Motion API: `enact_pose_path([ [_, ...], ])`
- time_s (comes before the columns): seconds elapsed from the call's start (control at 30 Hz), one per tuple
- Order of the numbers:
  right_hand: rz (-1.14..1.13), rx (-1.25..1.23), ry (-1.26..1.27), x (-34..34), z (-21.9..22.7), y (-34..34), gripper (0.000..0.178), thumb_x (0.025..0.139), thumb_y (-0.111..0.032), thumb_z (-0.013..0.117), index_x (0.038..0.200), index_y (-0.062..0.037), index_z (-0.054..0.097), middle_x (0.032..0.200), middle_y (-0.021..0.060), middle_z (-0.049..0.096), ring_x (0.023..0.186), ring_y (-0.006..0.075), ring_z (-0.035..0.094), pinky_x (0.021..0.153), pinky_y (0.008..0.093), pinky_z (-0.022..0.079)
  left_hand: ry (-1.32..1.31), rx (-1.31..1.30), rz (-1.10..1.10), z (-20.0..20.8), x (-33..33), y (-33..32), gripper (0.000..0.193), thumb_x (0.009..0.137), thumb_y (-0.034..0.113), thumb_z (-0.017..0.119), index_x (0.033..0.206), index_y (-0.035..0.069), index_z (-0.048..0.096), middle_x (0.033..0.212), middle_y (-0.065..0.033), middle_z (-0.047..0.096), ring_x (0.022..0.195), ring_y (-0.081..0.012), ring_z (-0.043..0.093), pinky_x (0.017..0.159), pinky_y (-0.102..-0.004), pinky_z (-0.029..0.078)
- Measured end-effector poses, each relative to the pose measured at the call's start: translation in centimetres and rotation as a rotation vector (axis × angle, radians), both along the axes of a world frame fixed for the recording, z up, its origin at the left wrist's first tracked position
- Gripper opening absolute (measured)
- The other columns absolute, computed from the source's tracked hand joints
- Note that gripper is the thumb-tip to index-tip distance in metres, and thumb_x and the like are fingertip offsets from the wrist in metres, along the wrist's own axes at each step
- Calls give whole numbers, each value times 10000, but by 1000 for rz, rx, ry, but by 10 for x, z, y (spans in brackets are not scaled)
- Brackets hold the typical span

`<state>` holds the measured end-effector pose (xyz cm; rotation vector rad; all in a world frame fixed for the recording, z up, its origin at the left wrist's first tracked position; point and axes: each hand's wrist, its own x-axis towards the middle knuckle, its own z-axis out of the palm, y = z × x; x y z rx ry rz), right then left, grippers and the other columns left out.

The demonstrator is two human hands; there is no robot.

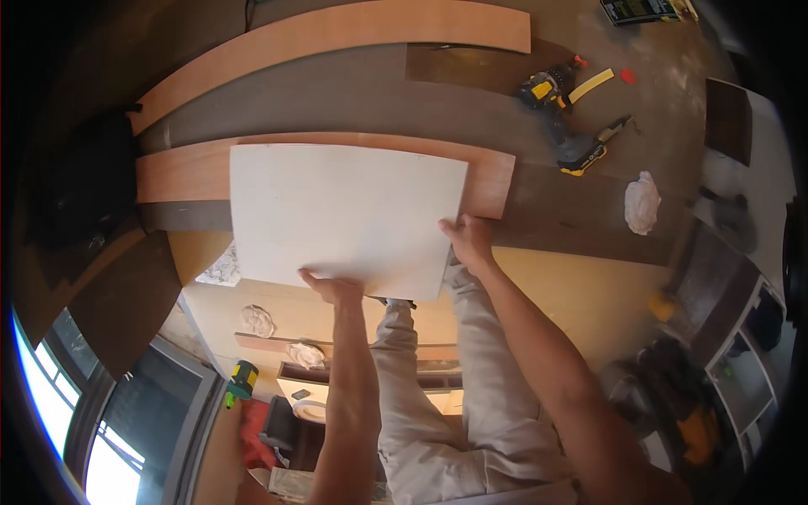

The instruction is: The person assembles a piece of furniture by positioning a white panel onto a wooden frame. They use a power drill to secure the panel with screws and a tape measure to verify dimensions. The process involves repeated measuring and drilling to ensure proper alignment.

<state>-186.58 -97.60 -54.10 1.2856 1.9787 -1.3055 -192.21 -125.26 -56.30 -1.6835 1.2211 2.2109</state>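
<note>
A white panel (345, 215) lies at the centre, gripped by both hands, its far part overlapping a light wooden plank (181, 178); whether the two touch cannot be told. The left hand (337, 289) grasps the panel's near edge at 6 o'clock, thumb on the upper face, its fingers mostly hidden; the right hand (470, 241) pinches the side edge between 3 and 4 o'clock, thumb likewise on top. Outward from the panel, a second wooden plank (353, 29) curves across 12 o'clock on the dark work surface (337, 93). A black-and-yellow drill (551, 109) lies at 2 o'clock, a short yellow strip (592, 86) just beside it. A crumpled white wad (642, 204) rests at 3 o'clock, a black bag (84, 181) at 9, and a green canister (243, 380) at 7.
</note>
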Motion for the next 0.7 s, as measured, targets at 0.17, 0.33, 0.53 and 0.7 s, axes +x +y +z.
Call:
enact_pose_path([
  [0.17,209,617,398,-30,34,6,584,839,-357,830,1203,43,612,1125,219,678,1051,348,647,953,424,498,172,-147,-151,25,-38,-41,823,916,810,456,1495,225,459,1539,-27,460,1381,-258,445,1127,-453,404],
  [0.33,117,-520,503,-91,66,13,546,802,-299,869,1169,15,616,1065,194,655,1005,369,624,923,450,494,40,-322,-417,95,-133,-64,869,927,787,491,1504,139,447,1472,-78,515,1318,-266,510,1088,-428,442],
  [0.53,175,-118,336,-90,40,-27,236,882,-116,756,999,51,637,957,248,677,938,408,658,827,459,510,-122,-777,-937,113,-260,-7,827,869,774,614,1008,-34,724,832,-88,649,762,-177,593,669,-365,491],
  [0.7,-20,-185,236,-102,20,-28,229,881,-83,745,991,76,621,903,258,689,904,409,681,790,469,525,-78,-890,-1134,44,-316,25,829,844,809,607,798,-17,668,673,-39,522,643,-144,480,563,-347,409],
])
